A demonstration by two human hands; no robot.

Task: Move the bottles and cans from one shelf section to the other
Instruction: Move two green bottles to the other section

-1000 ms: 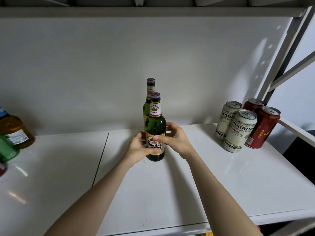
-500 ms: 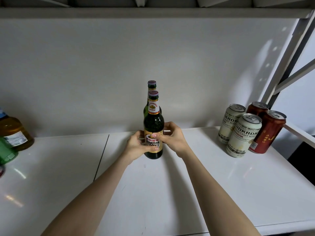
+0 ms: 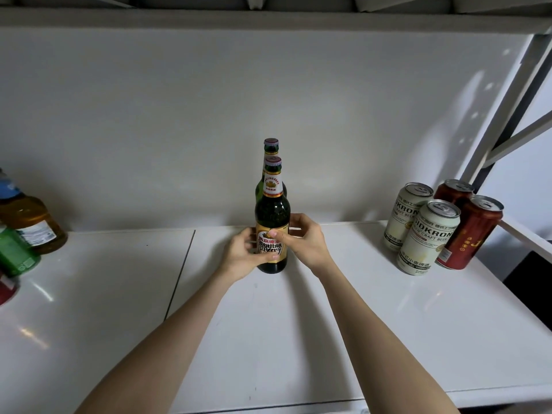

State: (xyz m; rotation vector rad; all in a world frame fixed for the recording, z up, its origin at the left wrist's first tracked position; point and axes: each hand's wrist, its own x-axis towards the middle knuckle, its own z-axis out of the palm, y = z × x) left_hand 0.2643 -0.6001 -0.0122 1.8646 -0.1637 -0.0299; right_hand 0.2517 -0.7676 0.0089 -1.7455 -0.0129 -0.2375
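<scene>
A dark green beer bottle (image 3: 272,213) with a gold label stands upright on the right shelf section (image 3: 343,309). My left hand (image 3: 242,253) wraps its lower left side and my right hand (image 3: 304,240) holds its right side, thumb on the label. A second green beer bottle (image 3: 270,147) stands directly behind it, mostly hidden. To the right stand two white cans (image 3: 427,237) and two red cans (image 3: 470,234), grouped near the shelf's end.
The left shelf section (image 3: 89,294) holds an amber bottle (image 3: 30,222), a green bottle (image 3: 13,252) and a red item (image 3: 6,289) at its left edge. An upper shelf (image 3: 268,20) runs overhead. A slanted metal post (image 3: 504,112) stands at right.
The front bottle has slid a little back toward the rear bottle, held in both hands, and now lines up in front of it. The view has shifted slightly.
</scene>
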